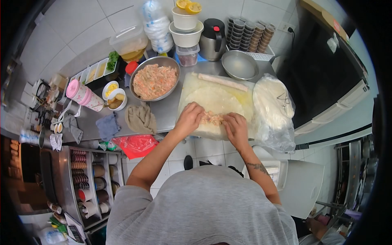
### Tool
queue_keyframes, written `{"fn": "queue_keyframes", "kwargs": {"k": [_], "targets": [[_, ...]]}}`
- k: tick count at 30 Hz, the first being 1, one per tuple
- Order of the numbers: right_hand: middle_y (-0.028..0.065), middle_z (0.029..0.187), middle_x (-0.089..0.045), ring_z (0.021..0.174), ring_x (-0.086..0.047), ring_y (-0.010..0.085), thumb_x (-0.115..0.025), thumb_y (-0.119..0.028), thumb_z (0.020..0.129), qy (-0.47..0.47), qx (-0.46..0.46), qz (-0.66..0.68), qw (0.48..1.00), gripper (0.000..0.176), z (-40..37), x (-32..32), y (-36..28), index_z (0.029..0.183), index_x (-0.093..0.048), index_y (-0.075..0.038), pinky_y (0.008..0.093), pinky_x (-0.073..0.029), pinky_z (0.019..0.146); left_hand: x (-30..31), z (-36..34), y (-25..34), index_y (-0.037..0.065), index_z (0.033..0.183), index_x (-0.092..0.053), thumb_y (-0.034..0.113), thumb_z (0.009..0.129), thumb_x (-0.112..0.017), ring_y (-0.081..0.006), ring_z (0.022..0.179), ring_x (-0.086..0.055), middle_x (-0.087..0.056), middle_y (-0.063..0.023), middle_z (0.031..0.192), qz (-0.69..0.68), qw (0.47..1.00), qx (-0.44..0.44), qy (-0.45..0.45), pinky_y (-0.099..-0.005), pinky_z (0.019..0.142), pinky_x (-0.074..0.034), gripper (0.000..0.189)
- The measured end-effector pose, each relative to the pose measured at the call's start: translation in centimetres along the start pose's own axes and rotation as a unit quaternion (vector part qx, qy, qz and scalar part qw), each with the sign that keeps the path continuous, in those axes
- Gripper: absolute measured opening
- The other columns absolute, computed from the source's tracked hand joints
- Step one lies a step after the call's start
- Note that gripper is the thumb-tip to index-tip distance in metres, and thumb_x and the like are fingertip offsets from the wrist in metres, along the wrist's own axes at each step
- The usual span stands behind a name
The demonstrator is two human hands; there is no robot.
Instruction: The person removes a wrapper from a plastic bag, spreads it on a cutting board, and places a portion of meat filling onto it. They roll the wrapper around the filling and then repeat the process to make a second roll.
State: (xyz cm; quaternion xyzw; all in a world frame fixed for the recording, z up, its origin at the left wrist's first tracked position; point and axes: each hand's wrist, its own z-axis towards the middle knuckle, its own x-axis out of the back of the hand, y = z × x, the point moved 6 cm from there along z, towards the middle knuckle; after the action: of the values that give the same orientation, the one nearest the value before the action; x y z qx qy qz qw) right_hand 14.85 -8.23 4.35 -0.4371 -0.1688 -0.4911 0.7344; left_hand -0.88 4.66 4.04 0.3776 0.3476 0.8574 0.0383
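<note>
A thin round wrapper sheet (214,99) lies flat on a pale board (186,87) at the counter's front edge. Along its near side runs a strip of pinkish minced filling (212,119). At the left end of the strip, my left hand (190,118) has its fingers bent and pressed together on the filling. My right hand (235,125) does the same at the right end, fingertips closed on it. Across the board's far edge lies a long pale roll (223,82). A metal bowl of orange-pink minced filling (155,80) stands to the left.
Right of the board lies a plastic bag of pale round sheets (272,102). An empty-looking metal bowl (240,65) and a steel jug (212,39) stand behind. Cloths (140,117), small white bowls (117,99) and a pink tumbler (84,95) sit left.
</note>
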Motion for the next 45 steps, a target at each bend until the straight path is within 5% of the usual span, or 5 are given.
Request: {"fn": "queue_keyframes", "kwargs": {"k": [20,26,30,39,45], "targets": [[0.0132,0.101,-0.065,0.099,-0.059,0.0331,-0.07,-0.012,0.079,-0.127,-0.041,0.116,0.984,0.032,2.3,-6.2,0.5,0.11,-0.067,-0.003,0.0406,-0.047,0.089,-3.3,0.0,-1.8,0.001,0.114,-0.061,0.019,0.076,-0.075,-0.0345,0.106,-0.052,-0.056,-0.0156,0.112,0.087,0.964,-0.032,-0.25,-0.0403,0.091,-0.045,0.044],[0.012,0.106,-0.063,0.1,-0.057,0.0319,-0.074,-0.015,0.076,-0.114,-0.002,0.072,0.991,0.041,2.5,-5.7,-0.1,0.115,-0.065,-0.006,0.0407,-0.045,0.091,3.2,2.2,-0.5,-0.002,0.107,-0.057,0.013,0.081,-0.068,-0.037,0.099,-0.053,-0.058,-0.0186,0.104,0.115,0.992,-0.045,-0.007,-0.0459,0.087,-0.045,0.032],[0.0161,0.125,-0.054,0.113,-0.052,0.0346,-0.079,-0.018,0.072,-0.211,-0.006,0.074,0.975,0.069,1.6,-6.5,1.2,0.135,-0.052,-0.009,0.0395,-0.043,0.097,12.1,5.9,-6.5,-0.003,0.098,-0.06,0.005,0.081,-0.056,-0.0359,0.1,-0.056,-0.059,-0.0208,0.101,0.386,0.904,0.128,0.132,-0.0438,0.087,-0.046,0.02],[0.0158,0.127,-0.053,0.118,-0.049,0.0347,-0.078,-0.011,0.07,-0.139,-0.129,0.101,0.977,0.074,-0.1,-0.7,3.5,0.138,-0.048,-0.01,0.0408,-0.042,0.1,12.7,6.6,-13.3,-0.001,0.091,-0.067,0.004,0.078,-0.059,-0.0333,0.095,-0.061,-0.065,-0.019,0.096,0.481,0.868,0.12,0.034,-0.0403,0.086,-0.049,0.016],[0.0129,0.12,-0.058,0.111,-0.052,0.0317,-0.076,-0.018,0.073,-0.105,-0.034,0.043,0.993,0.06,0.8,-1.4,1.8,0.129,-0.057,-0.01,0.0375,-0.042,0.095,12.7,6.8,-13.8,-0.004,0.085,-0.068,0.003,0.079,-0.056,-0.0377,0.082,-0.066,-0.068,-0.0235,0.089,0.352,0.905,0.229,-0.06,-0.0445,0.075,-0.053,0.015]]}}
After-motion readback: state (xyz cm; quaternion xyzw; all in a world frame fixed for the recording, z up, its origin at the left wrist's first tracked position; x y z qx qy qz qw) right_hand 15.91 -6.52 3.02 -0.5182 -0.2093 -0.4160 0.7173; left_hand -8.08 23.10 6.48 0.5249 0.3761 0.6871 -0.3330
